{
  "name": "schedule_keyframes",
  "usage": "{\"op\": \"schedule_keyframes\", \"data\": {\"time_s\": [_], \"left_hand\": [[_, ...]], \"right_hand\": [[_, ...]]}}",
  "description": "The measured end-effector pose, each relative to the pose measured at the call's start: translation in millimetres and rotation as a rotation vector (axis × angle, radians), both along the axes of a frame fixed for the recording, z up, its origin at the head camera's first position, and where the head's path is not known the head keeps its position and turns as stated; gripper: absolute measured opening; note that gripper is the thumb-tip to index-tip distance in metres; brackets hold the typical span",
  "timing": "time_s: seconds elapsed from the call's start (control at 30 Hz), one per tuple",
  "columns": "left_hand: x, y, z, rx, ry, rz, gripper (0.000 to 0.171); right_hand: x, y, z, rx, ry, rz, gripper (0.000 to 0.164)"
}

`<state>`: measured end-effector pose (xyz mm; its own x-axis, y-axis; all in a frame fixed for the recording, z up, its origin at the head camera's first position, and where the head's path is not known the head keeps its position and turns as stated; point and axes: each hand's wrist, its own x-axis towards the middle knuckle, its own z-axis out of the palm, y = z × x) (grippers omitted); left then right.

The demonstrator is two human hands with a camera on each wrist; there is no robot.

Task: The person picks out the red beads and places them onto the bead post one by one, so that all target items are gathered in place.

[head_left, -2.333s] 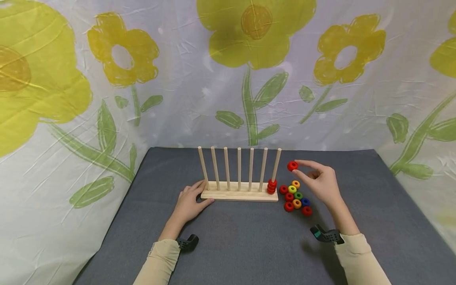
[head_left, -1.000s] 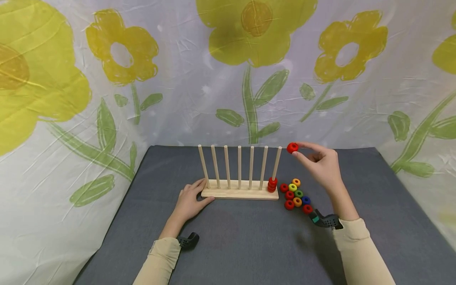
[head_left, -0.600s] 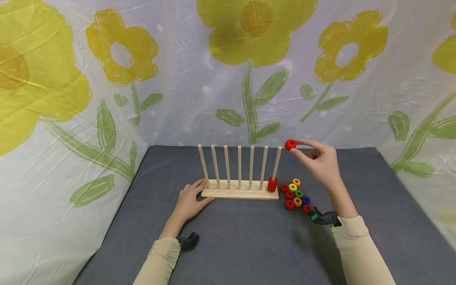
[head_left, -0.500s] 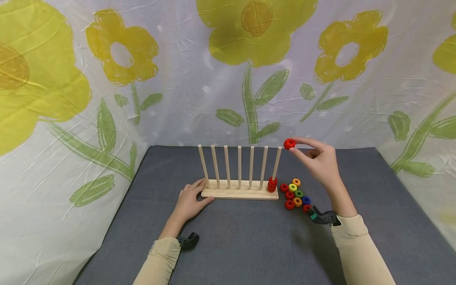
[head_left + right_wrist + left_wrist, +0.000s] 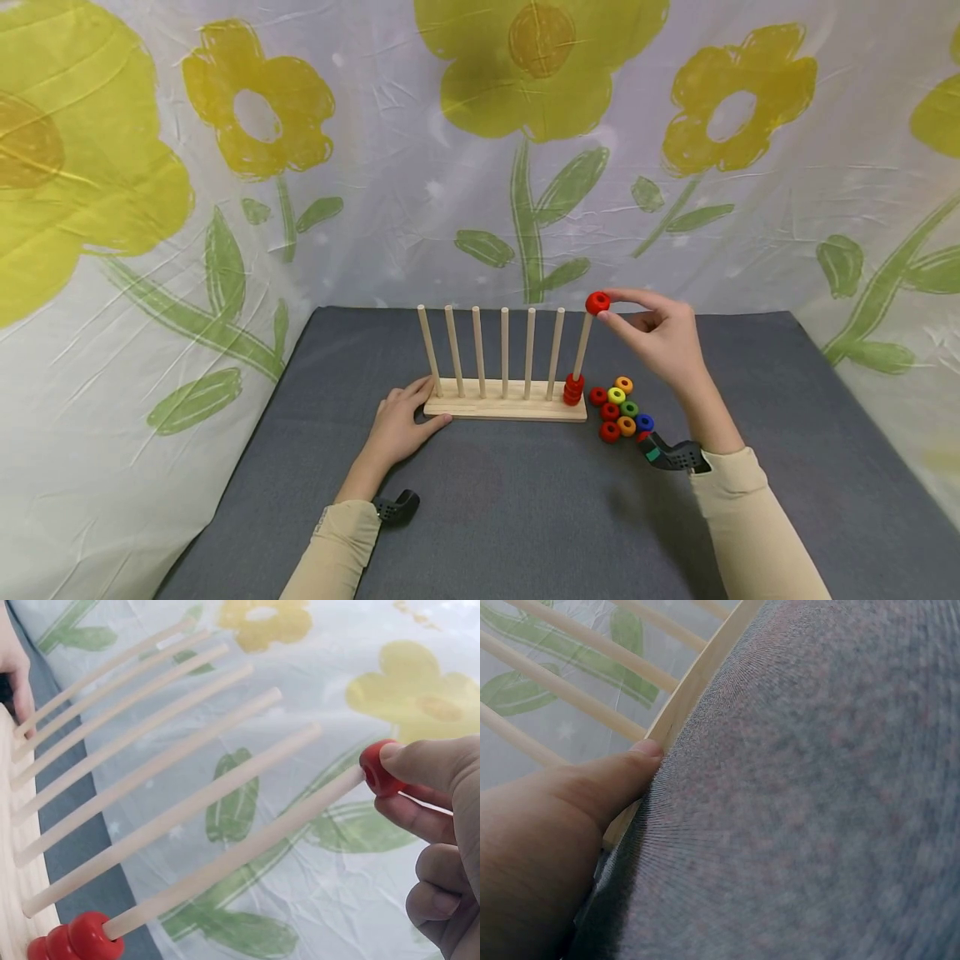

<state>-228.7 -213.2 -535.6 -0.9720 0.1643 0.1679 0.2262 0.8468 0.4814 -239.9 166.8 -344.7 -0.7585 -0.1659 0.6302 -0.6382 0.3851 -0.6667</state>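
My right hand [image 5: 656, 337] pinches a red bead [image 5: 597, 302] between thumb and fingertips. The bead is right at the top of the rightmost peg [image 5: 247, 851], overlapping the peg's tip in the right wrist view. Three red beads [image 5: 573, 389] are stacked at the foot of that peg. The other pegs of the wooden peg rack [image 5: 504, 408] stand bare. My left hand [image 5: 401, 427] holds the rack's left end, thumb [image 5: 641, 754] along the front edge and fingers at the far left corner.
To the right of the rack lies a cluster of loose beads, among them an orange one [image 5: 623, 385], a green one [image 5: 629, 409] and several red ones. The right wrist strap [image 5: 671, 454] partly hides one red bead. A flowered sheet [image 5: 375, 167] hangs behind the grey-covered table [image 5: 510, 517].
My right hand has raised the red bead from above the loose cluster, then moved it left onto the rightmost peg's tip. The left hand has stayed in place on the rack.
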Motion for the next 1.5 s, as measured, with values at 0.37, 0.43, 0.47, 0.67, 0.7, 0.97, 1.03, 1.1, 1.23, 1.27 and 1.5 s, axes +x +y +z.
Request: {"op": "schedule_keyframes", "data": {"time_s": [0.37, 0.43, 0.47, 0.67, 0.7, 0.97, 1.03, 1.1, 1.23, 1.27, 1.5], "left_hand": [[-0.6, -0.5, -1.0, -0.002, 0.007, -0.005, 0.083], [-0.6, -0.4, -1.1, -0.003, 0.007, -0.006, 0.083], [-0.5, -0.4, -1.1, -0.003, 0.005, -0.005, 0.083], [-0.2, 0.0, -1.0, -0.004, 0.001, -0.004, 0.083], [-0.2, 0.0, -1.0, -0.004, 0.002, -0.004, 0.083], [-0.6, 0.1, -1.2, -0.005, 0.001, 0.0, 0.083], [-0.7, 0.3, -1.1, -0.004, 0.001, -0.001, 0.083], [-0.7, 0.5, -0.8, -0.003, 0.001, 0.0, 0.083], [-0.6, 0.7, -0.5, -0.001, -0.002, 0.001, 0.083], [-0.5, 0.8, -0.4, -0.001, -0.003, 0.001, 0.083], [-0.4, 0.7, -0.7, 0.001, 0.001, 0.0, 0.083]], "right_hand": [[-1.1, -2.6, -2.4, 0.008, 0.004, 0.022, 0.026], [-1.4, -2.8, -3.4, 0.015, 0.008, 0.03, 0.026], [-1.7, -2.9, -3.9, 0.019, 0.011, 0.033, 0.026], [-1.8, -2.8, -7.2, 0.026, 0.011, 0.032, 0.026], [-1.6, -2.9, -7.6, 0.025, 0.008, 0.031, 0.026], [0.6, -3.6, -9.8, 0.046, -0.023, -0.002, 0.026], [1.0, -3.8, -10.4, 0.056, -0.024, -0.012, 0.025], [1.3, -4.0, -11.2, 0.06, -0.027, -0.019, 0.025], [1.5, -4.2, -12.8, 0.065, -0.03, -0.027, 0.026], [1.4, -4.2, -13.1, 0.065, -0.032, -0.027, 0.026], [-7.3, -0.7, -23.7, 0.075, -0.022, -0.036, 0.027]]}}
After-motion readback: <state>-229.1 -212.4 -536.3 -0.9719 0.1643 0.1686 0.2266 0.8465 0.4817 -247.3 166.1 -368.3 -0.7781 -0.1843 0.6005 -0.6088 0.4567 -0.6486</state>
